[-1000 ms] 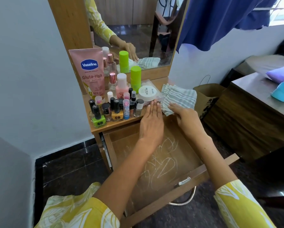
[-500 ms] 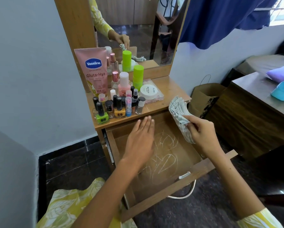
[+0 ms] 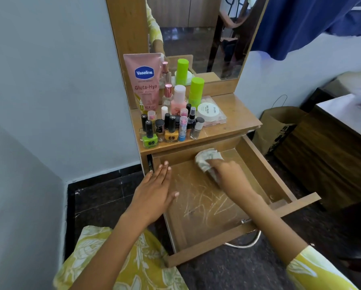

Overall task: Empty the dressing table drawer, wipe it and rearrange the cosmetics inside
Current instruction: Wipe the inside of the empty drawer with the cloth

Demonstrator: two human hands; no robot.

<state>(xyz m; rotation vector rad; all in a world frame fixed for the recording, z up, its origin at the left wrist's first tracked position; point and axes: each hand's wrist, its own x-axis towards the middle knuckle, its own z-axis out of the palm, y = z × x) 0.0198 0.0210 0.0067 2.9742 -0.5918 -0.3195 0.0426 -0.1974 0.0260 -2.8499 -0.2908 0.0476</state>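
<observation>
The wooden drawer stands pulled out, holding no cosmetics, its bottom covered in pale scribble marks. My right hand grips a bunched striped cloth and presses it onto the drawer bottom near the back. My left hand lies flat with straight fingers on the drawer's left wall. On the dressing table top stand the cosmetics: a pink Vaseline tube, a green bottle, a pink bottle, a white jar and several nail polish bottles.
A mirror rises behind the cosmetics. A grey wall runs close on the left. A brown paper bag sits on the floor right of the table, beside a dark wooden cabinet. A metal handle hangs under the drawer front.
My right hand lifted the cloth off the table top, bunched it and brought it down into the drawer. My left hand shifted left from the drawer's middle to its left wall.
</observation>
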